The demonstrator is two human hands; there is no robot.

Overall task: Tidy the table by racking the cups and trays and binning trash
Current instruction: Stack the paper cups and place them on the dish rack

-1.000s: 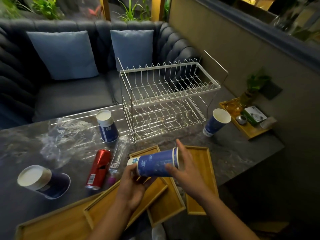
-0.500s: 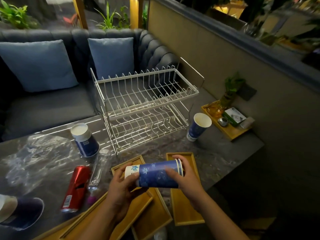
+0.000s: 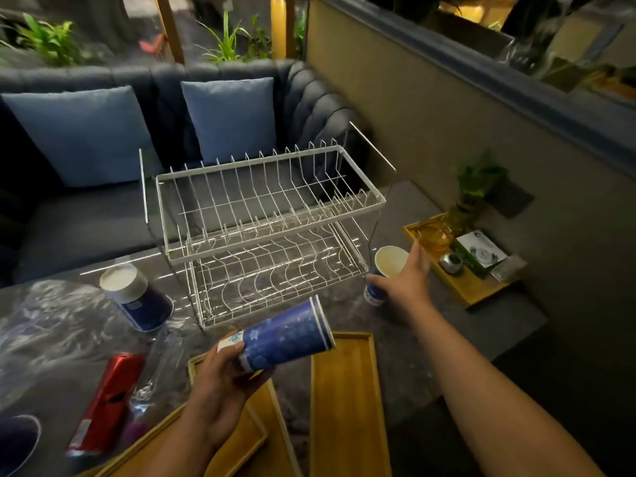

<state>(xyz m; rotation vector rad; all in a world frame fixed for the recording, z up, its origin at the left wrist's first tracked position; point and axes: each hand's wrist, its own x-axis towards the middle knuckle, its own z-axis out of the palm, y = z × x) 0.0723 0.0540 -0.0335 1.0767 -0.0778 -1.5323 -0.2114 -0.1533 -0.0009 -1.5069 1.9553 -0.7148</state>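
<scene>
Your left hand [image 3: 220, 383] grasps the base of two nested cups [image 3: 285, 335], held on their side above the trays [image 3: 347, 401], rims pointing right. Your right hand [image 3: 402, 280], fingers spread, reaches the upright cup [image 3: 387, 266] standing on the table [image 3: 499, 318] just right of the rack [image 3: 268, 235]; whether it grips yet cannot be told. Another cup [image 3: 134, 297], a can [image 3: 106, 404] and a plastic bag [image 3: 44, 321] lie left of the rack.
</scene>
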